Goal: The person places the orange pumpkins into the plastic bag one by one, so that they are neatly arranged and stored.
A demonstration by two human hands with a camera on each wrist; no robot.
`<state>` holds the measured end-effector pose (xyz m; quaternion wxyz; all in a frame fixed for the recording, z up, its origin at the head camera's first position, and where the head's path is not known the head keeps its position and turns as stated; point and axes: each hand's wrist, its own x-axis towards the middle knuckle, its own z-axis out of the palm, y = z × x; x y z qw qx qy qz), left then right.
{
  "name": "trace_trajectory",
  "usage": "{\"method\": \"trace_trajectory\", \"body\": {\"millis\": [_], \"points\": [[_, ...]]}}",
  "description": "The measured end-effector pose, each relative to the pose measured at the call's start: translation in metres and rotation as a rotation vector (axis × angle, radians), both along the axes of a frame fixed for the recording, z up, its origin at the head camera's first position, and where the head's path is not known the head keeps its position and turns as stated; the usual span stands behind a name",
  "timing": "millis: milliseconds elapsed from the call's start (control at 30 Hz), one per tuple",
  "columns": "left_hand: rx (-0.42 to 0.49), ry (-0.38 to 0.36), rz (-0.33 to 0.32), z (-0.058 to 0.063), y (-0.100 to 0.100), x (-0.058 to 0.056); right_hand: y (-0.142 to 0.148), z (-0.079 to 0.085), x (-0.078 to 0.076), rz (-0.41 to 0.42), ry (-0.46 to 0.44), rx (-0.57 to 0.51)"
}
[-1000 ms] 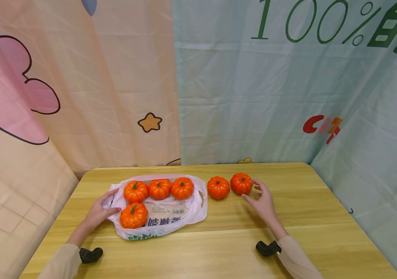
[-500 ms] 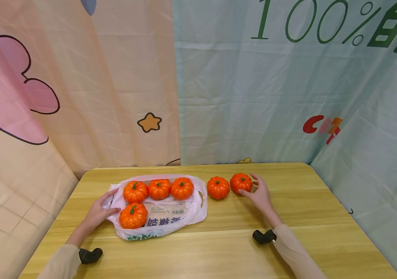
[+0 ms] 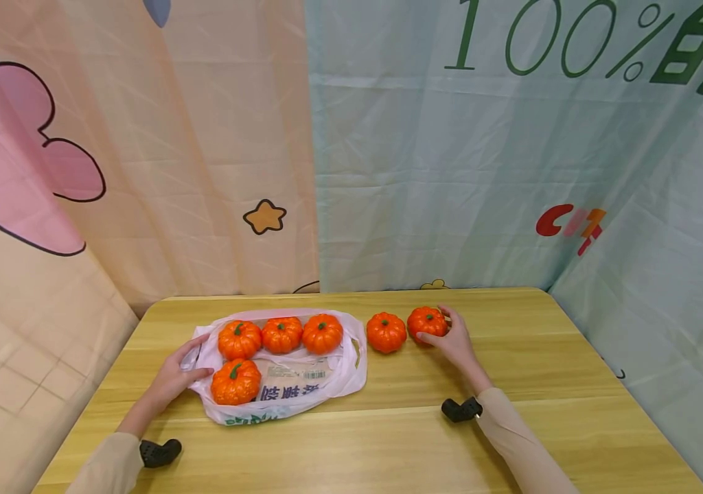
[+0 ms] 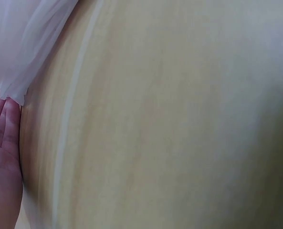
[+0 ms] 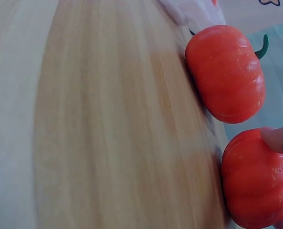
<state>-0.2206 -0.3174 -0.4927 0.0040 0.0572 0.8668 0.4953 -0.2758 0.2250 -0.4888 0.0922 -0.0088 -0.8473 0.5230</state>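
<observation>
My right hand (image 3: 458, 344) grips the rightmost small orange pumpkin (image 3: 424, 322), thumb in front and fingers around its right side; the pumpkin rests on the table. In the right wrist view the thumb (image 5: 280, 140) lies on the pumpkin (image 5: 256, 183). Just left of it sits another pumpkin (image 3: 386, 333), untouched. My left hand (image 3: 171, 379) touches the left edge of a white plastic bag (image 3: 345, 385), its fingers extended and thumb spread. In the left wrist view, plastic (image 4: 31, 38) partly covers the fingertips. Several pumpkins (image 3: 237, 382) sit within the bag's open top.
A printed brown package or board (image 3: 292, 374) shows inside the bag. Wooden table (image 3: 388, 446) extends in front of both hands. Printed curtains (image 3: 419, 171) hang behind the table and at its sides. Black wrist devices (image 3: 461, 409) sit on both forearms.
My right hand has moved left and slightly away from me, closing around the rightmost pumpkin, which stays in place. The left hand and the bag keep nearly the same position.
</observation>
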Motion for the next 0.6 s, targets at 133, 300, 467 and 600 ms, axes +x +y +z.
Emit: {"method": "trace_trajectory", "body": {"millis": [133, 300, 467, 600], "points": [[-0.004, -0.002, 0.003, -0.0003, -0.0005, -0.0004, 0.0002, 0.0002, -0.0005, 0.006, -0.030, -0.015], [-0.004, -0.008, 0.005, -0.0001, -0.0008, 0.0000, 0.0009, 0.0006, -0.0002, 0.010, -0.037, -0.002], [-0.007, -0.006, 0.009, 0.0003, -0.0006, 0.0004, 0.0021, 0.0006, -0.0006, 0.016, -0.041, -0.005], [-0.001, -0.003, 0.008, -0.0002, -0.0012, -0.0005, 0.0030, 0.0003, -0.0014, 0.019, -0.041, 0.010]]}}
